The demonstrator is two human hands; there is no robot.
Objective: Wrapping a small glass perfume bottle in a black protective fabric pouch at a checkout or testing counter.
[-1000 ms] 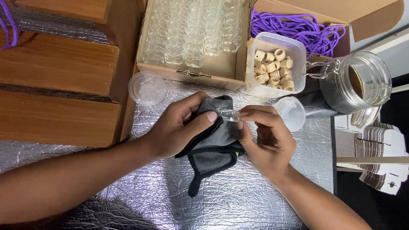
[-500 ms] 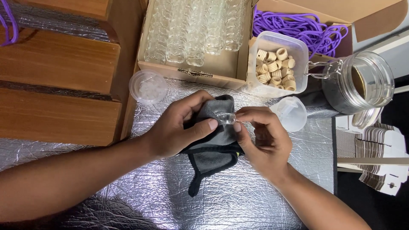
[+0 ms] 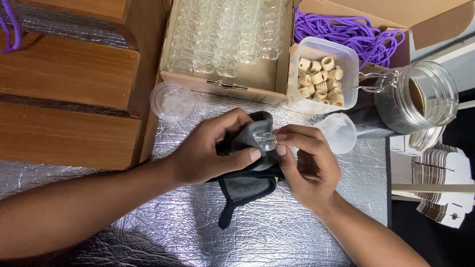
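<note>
Both hands meet over the foil-covered counter [image 3: 297, 232], roughly at its centre. Left hand [image 3: 208, 153] is wrapped in a dark grey cloth [image 3: 245, 183], its grip clenched on the cloth and, through it, on a small clear glass vial [image 3: 267, 142]; thumb pressed along the vial's lower side. Right hand [image 3: 309, 165] grasps the same vial from the other side, fingertips [image 3: 281, 149] pinching its end. The vial sits between the two hands, partly buried in the cloth, above the counter and not touching it. A tail of the cloth hangs down onto the foil below the hands. Behind the hands: a cardboard box [image 3: 222, 81] packed with rows of clear glass vials. Just right of it, a plastic tub [image 3: 346, 64] of pale wooden beads. Purple cord [image 3: 346, 34] is heaped in a further box. A clip-top glass jar [image 3: 415, 99] with dark contents lies on its side, far right. Two round clear lids lie on the foil: one [image 3: 172, 101] left of the hands, one [image 3: 339, 132] just beside the right hand. Wooden steps [image 3: 64, 99] lie left.
</note>
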